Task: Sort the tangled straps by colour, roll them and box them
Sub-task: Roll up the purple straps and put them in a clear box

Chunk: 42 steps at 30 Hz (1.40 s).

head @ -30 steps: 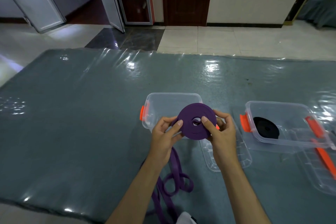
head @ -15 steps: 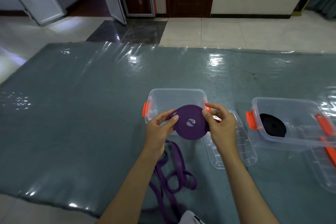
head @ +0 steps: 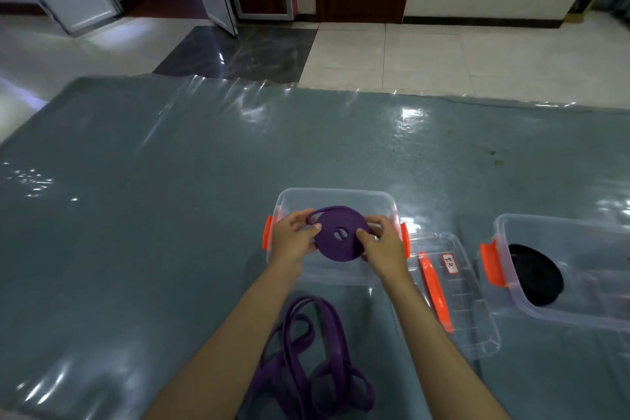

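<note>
A rolled purple strap is held over the open clear box, the fingers of the left hand and right hand clamped on its edges. Loose purple straps are seen on the surface below; a black roll is boxed to the right

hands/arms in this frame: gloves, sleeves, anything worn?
Both forearms are bare up to the frame edge: no sleeves in view. Left hand and right hand wear no gloves. No watch, bands, rings or markings show on either wrist. Nails are short and unpainted.
</note>
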### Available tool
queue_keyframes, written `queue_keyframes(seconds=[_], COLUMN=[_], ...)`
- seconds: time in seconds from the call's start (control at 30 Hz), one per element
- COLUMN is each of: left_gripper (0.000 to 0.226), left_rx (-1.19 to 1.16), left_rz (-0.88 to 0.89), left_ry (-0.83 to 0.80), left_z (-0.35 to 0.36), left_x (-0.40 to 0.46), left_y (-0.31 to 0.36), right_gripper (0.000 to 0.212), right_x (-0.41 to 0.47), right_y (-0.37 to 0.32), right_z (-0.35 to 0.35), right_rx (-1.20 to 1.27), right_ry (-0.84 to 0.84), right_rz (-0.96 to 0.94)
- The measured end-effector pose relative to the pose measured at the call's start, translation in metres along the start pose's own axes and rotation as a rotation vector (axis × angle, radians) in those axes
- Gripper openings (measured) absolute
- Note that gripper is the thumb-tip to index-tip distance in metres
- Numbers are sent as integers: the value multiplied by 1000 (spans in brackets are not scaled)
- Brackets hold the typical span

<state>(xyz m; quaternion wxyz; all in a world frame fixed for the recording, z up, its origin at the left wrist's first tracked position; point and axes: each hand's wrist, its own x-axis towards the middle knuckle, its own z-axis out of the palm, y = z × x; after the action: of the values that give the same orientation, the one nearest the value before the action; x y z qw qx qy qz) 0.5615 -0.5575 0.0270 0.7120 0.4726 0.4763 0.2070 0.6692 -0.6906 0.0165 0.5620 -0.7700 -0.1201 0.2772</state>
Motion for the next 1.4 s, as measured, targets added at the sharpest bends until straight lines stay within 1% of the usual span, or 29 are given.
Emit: queue_keyframes(seconds=[0.13,0.2,0.23,0.33,0.4,0.5,0.7,0.9,0.97,1.03,1.1,1.13,1.17,1.23,1.3,1.4], left_gripper=[37,38,38,36,35,32,35,26,19,15,20,22,23,22,22,21], left_rx=[112,198,243,337,369,451,569,687,791,918,1021,1055,1071,1091,1167,1233], left_rz=[-86,-126,-144,-187,-222,-251,-217,-158,-106,-49,22,82,160,326,486,666], left_ry=[52,87,102,126,137,111,103,88,55,13,-10,-22,-37,-79,-99,-100], left_z=[12,18,20,22,22,22,23,17,19,20,21,19,17,8,-5,-31], left_x=[46,64,72,94,106,119,134,127,120,110,94,83,69,35,-3,-58], left_y=[-24,-38,-44,-59,-65,-69,-72,-68,-60,-50,-39,-33,-28,-19,-14,-18], right_gripper=[38,43,43,33,30,30,34,29,30,35,50,55,55,46,33,22], right_x=[30,44,51,67,75,82,89,82,77,70,60,54,46,24,-9,-60], right_y=[12,17,19,27,34,41,47,45,37,24,8,0,-8,-21,-25,-13], right_z=[8,12,14,18,21,25,32,31,29,25,15,8,0,-17,-33,-48], right_rx=[-267,-351,-366,-406,-453,-477,-475,-474,-503,-564,-633,-638,-624,-574,-517,-538], right_ry=[-117,-174,-198,-277,-321,-368,-367,-388,-402,-393,-378,-367,-350,-282,-196,-129], right_rz=[71,134,172,234,249,303,347,324,284,201,132,105,67,-53,-191,-325])
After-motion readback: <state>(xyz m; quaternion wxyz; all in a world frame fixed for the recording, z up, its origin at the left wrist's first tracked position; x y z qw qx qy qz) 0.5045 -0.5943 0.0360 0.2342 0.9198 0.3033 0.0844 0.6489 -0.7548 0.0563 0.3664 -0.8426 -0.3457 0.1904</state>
